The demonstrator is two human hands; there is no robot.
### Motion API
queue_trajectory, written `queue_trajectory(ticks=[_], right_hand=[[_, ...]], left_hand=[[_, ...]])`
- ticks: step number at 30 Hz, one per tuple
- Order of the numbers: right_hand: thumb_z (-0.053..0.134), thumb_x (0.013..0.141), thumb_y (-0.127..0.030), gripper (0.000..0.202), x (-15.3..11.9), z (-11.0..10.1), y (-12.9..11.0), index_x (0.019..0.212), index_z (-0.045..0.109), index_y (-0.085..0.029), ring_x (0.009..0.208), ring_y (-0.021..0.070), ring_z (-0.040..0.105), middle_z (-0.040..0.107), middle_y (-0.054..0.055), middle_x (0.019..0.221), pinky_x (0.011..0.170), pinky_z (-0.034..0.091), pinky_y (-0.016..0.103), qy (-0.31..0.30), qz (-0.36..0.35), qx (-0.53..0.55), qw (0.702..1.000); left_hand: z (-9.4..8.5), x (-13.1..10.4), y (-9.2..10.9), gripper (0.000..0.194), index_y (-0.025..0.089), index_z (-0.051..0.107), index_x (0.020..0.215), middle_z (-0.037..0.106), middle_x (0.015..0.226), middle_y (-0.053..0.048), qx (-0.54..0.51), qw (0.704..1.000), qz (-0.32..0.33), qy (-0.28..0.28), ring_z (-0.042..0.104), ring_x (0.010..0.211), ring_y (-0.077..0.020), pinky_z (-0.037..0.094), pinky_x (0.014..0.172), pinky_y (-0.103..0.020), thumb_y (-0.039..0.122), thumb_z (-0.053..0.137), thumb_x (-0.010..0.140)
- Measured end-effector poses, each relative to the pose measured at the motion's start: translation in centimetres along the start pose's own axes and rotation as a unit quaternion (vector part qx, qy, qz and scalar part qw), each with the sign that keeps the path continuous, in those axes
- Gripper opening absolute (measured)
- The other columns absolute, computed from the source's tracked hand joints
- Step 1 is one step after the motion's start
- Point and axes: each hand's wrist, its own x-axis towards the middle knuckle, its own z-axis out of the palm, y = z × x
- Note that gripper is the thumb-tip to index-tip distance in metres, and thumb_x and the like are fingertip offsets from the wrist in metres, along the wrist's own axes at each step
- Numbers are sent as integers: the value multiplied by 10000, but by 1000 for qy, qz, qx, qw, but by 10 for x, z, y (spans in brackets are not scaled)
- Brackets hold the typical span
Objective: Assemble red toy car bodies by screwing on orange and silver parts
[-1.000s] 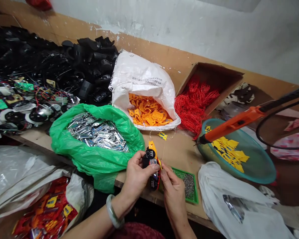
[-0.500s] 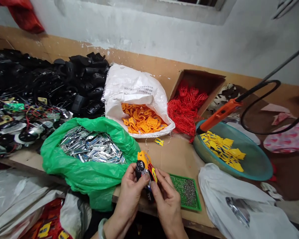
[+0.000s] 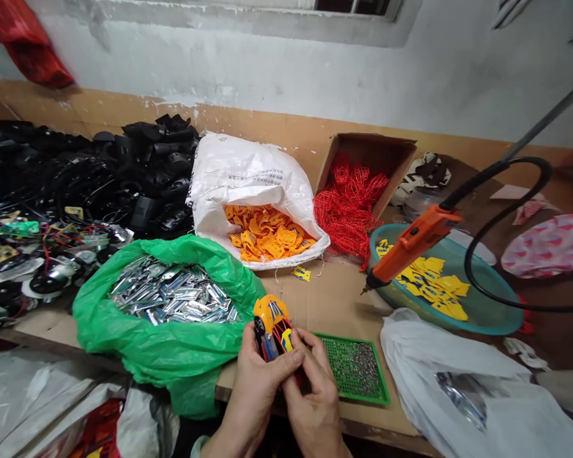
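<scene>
An orange toy car [image 3: 273, 317] with black wheels, red bars and a yellow piece on top is held between both hands over the table's front edge. My left hand [image 3: 259, 378] wraps its left side, thumb across the body. My right hand [image 3: 315, 388] grips the rear right part, fingers bent against it. The palms hide the car's rear end. A green bag of shiny metallic strips [image 3: 176, 292] lies to the left of the hands, and a green tray of small screws [image 3: 356, 369] is close on the right.
Behind are a white sack [image 3: 253, 168] of orange parts and a box of red frames [image 3: 351, 197]. An orange electric screwdriver [image 3: 410, 245] hangs over a teal basin [image 3: 501, 312] of yellow pieces. Black parts [image 3: 76, 172] are heaped at the left; a white bag [image 3: 424, 356] sits right.
The toy car has been tilted, so more of its orange top shows. My left thumb has shifted right across it. The screwdriver hangs slightly lower and further left in view; the camera view has shifted.
</scene>
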Motion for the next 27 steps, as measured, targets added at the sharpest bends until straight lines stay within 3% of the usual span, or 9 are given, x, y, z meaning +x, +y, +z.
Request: queue_trajectory(ticks=[3,9,14,18,20,23,25,27], right_hand=[[621,878,-104,429,-2,0,-3,1279,687,-240,1033,238,696,677,109,1128,853,629,354,6,11,-13,1000],[596,880,-101,495,-6,-8,3,1345,633,-266,1098,244,681,649,107,1198,897,616,350,-38,23,-13,999],[592,903,-213,424,-12,-8,6,1317,660,-275,1107,273,670,642,116,1214,908,602,383,-4,51,43,998],[579,916,-305,369,-8,-23,9,1263,695,-255,1049,262,671,658,123,1183,875,590,365,-27,72,70,995],[592,914,-334,362,7,-41,13,1248,695,-240,1034,255,664,652,133,1219,858,583,359,-1,103,66,992],[674,873,-357,457,51,-75,25,1309,624,-228,1108,264,639,614,145,1331,955,537,418,110,166,59,978],[707,835,-397,607,91,-97,34,1385,529,-212,1255,292,566,556,159,1408,1047,471,475,205,156,71,964],[741,788,-425,763,131,-113,44,1449,432,-201,1362,313,477,494,174,1456,1098,417,512,249,126,71,958]], left_hand=[[1,3,1,645,180,580,1044,750,866,-34,4,1000,-7,6,700,749,-184,575,698,-281,212,957,522],[-2,7,0,651,181,577,1086,754,905,-51,15,999,-26,-19,693,774,-193,580,735,-302,242,946,554],[-5,9,-3,618,168,603,1085,752,891,-64,34,999,-30,-20,682,766,-199,562,706,-285,251,927,565],[-7,6,-6,616,166,630,1073,749,854,-61,16,1000,-24,-10,685,735,-202,553,685,-280,241,916,533],[-10,4,-8,641,170,637,1076,750,843,-59,14,999,-35,-4,690,707,-210,561,666,-294,242,921,505],[-17,1,-13,687,172,642,1094,752,799,-61,14,997,-70,-19,681,620,-212,566,605,-314,267,931,478],[-22,0,-18,702,169,650,1090,749,757,-64,16,995,-89,-33,676,587,-219,561,576,-316,285,940,461],[-26,0,-23,699,167,660,1070,745,730,-66,16,994,-102,-37,680,585,-230,558,574,-320,306,947,449]])
